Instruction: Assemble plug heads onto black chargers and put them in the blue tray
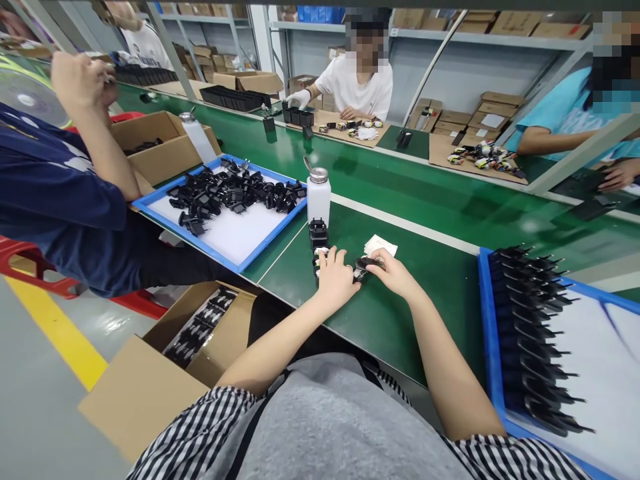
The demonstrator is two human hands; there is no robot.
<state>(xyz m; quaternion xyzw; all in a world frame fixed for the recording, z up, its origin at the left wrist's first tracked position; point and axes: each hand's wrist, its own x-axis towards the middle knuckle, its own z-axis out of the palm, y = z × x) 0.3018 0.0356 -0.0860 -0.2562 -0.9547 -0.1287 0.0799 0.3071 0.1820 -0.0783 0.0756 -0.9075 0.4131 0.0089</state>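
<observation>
My left hand (336, 283) is over the green bench, its thumb and index finger closed at a small black adapter housing (359, 274) with something pale inside. Its other fingers stretch over a short row of black adapter pieces (319, 239), partly hiding them. One piece at the far end stands upright with two pins. From the right, my right hand (397, 273) pinches a black rounded cover (370, 263) just above the housing. Whether cover and housing touch is too small to tell. Behind my right fingers lies a small pale stack of paper (381, 245).
Beyond the row stands a white bottle (319, 197) with a metal top. A blue-rimmed tray (240, 265) of loose black plugs is left; another tray (493, 347) holds lined-up adapters right. An open carton (145, 380) sits below. Co-workers sit beside me and across the green conveyor (395, 193).
</observation>
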